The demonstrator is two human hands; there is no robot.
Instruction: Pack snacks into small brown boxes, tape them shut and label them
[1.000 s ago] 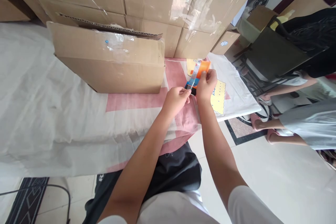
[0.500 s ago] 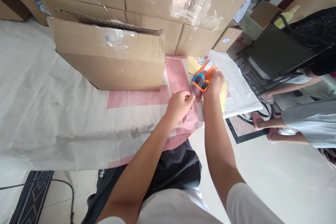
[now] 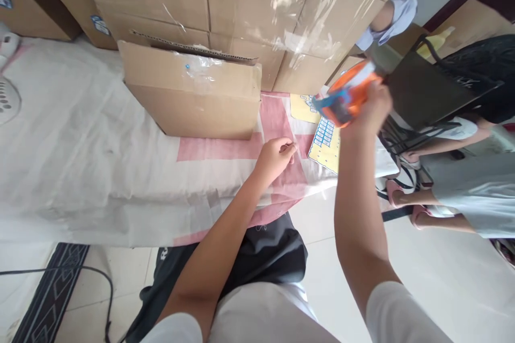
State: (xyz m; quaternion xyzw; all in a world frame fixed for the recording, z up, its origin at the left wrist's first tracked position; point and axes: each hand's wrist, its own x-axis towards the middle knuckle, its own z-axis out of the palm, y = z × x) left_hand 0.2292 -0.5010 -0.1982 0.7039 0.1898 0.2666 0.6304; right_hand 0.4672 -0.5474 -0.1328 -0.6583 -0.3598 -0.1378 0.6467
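My right hand (image 3: 374, 107) is closed round an orange and blue tape dispenser (image 3: 350, 97), raised above the right end of the table and smeared by motion. My left hand (image 3: 277, 158) is pinched shut over the pink-striped part of the cloth. A small pale, see-through bit at its fingertips looks like a piece of clear tape. Left of that hand, a cardboard box (image 3: 197, 110) stands on the table with its upper edge apart and clear tape on its side. Beneath the dispenser lies a yellow printed card (image 3: 325, 144), partly hidden by my right arm.
Stacked taped cartons (image 3: 257, 5) rise behind the box. Another yellow card (image 3: 302, 108) lies at their foot. A white cloth (image 3: 92, 171) covers the table. People and a dark chair (image 3: 426, 86) are at the right. A cable (image 3: 94, 269) runs along the floor at lower left.
My right hand has lifted the tape dispenser up and to the right, away from my left hand, uncovering more of the yellow card. My left hand stays pinched. Another person's sleeve shows behind the cartons.
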